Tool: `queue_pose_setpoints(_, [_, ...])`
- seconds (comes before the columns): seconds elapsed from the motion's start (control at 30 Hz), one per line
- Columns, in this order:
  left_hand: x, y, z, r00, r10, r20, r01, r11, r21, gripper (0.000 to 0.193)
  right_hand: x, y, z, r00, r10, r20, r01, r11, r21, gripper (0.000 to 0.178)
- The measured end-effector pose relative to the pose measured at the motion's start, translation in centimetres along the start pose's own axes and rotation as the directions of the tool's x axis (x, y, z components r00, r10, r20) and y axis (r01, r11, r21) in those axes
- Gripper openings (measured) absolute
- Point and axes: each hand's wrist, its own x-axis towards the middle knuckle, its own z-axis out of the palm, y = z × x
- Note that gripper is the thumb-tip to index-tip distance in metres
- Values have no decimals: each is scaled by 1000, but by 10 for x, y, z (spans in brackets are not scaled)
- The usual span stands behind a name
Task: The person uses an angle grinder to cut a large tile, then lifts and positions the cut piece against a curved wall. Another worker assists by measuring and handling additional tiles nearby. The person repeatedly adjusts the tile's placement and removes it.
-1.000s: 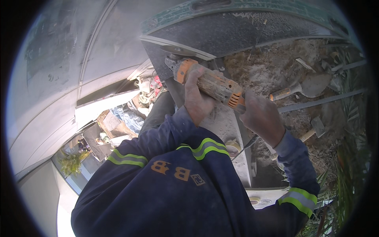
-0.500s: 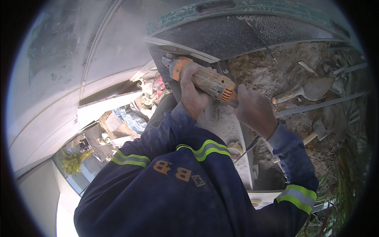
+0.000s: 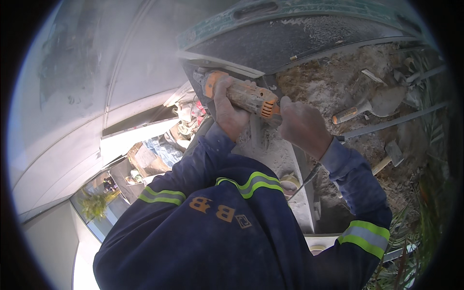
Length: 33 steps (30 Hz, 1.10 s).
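Note:
A dusty orange angle grinder (image 3: 244, 98) lies across both my hands, its head toward the upper left against the edge of a dark stone slab (image 3: 241, 48). My left hand (image 3: 228, 111) is wrapped round the body close behind the head. The rear end is gripped by my right hand (image 3: 304, 126), which hides most of the handle. A cord (image 3: 308, 178) runs down below my right wrist. The grinder's disc is hard to make out at the slab's light cut edge (image 3: 222, 65).
A long green spirit level (image 3: 309, 9) lies along the slab's far side. On the dirt at right are a trowel (image 3: 372, 107), a metal strip (image 3: 394, 121) and a hammer (image 3: 391, 157). Tape rolls (image 3: 289, 183) sit by my body. A pale wall (image 3: 72, 106) curves along the left.
The grinder and both hands have shifted slightly left in the picture. The whole view has tilted a little, and a thin dark stick on the slab's edge no longer shows.

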Motion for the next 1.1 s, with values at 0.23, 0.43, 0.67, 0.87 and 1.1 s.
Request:
queue_pose_setpoints(0.23, [8,1,-8,1000,-15,-2,14,1000,-15,62,2,-1,2,1000,19,20,-19,1000,5,9])
queue_pose_setpoints(0.43, [5,3,-4,1000,-25,-7,25,1000,-13,61,3,-4,1,996,63,67,-64,998,15,14])
queue_pose_setpoints(0.67, [0,-2,0,999,-26,-34,25,999,-37,57,-2,-4,-3,998,42,39,-42,999,-9,8])
queue_pose_setpoints(0.87, [4,0,-4,998,-59,22,61,996,-59,57,-1,-1,-1,998,38,44,-39,999,6,12])
queue_pose_setpoints(1.1, [-7,-6,6,999,-19,-31,18,999,-26,52,-9,-1,-5,1000,-1,-9,1,1000,18,14])
